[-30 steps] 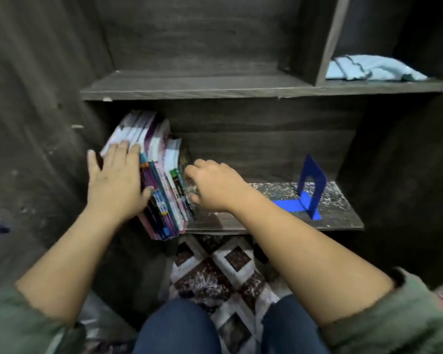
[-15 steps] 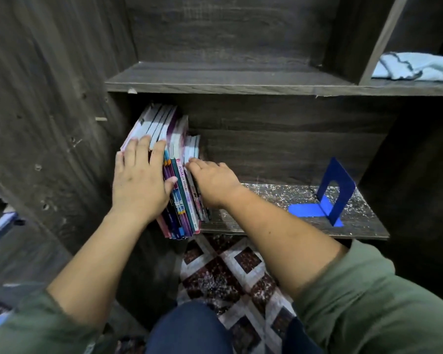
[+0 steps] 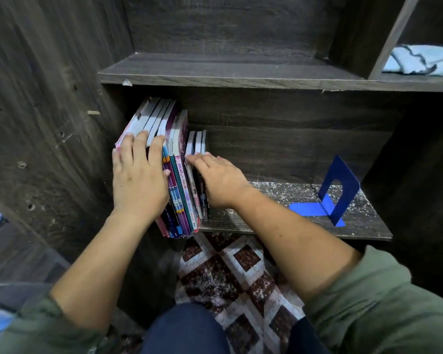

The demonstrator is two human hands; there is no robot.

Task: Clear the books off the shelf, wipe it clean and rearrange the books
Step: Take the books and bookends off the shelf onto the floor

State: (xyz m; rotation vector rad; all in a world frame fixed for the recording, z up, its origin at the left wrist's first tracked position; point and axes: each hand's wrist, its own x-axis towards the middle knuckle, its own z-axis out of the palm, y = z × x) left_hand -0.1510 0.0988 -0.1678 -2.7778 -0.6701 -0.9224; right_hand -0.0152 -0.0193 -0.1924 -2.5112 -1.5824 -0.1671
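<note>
Books between left hand and right hand, bookend apart, cloth above

A row of books stands at the left end of the lower shelf, tilted toward the side wall, their bottom corners jutting past the front edge. The left hand lies flat on the leftmost books, fingers straight. The right hand presses flat against the rightmost book. A blue bookend stands well apart at the right end on the speckled board. A pale blue cloth lies on the upper shelf, in its right compartment.
</note>
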